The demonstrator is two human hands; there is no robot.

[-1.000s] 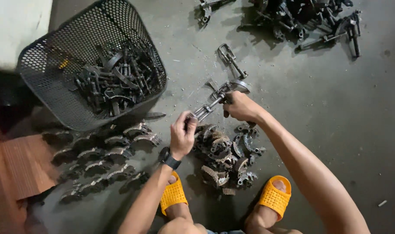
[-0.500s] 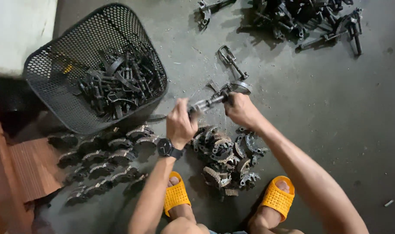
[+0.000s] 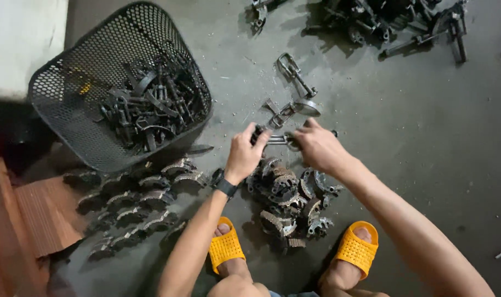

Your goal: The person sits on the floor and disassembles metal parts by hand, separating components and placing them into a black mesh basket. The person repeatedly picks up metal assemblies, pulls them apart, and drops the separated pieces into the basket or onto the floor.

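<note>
We see a short metal rod [image 3: 277, 139] held level just above the concrete floor [image 3: 426, 165], in front of the person's knees. The left hand [image 3: 244, 154] is clenched round its left end, the right hand [image 3: 319, 147] grasps the right end, fingers wrapped tight. Right under the hands sits a pile of curved brake shoes [image 3: 289, 198], between two feet in yellow sandals [image 3: 358, 250]. A black watch [image 3: 226, 187] is on the left wrist. Just beyond the rod lie a few loose metal clamps [image 3: 294, 88] on the floor. To the left, rows of more brake shoes [image 3: 135, 203] are laid out, and behind them a black mesh basket [image 3: 74, 99] tilts, full of dark metal parts. Far top right, another heap of metal parts [image 3: 393, 22].
</note>
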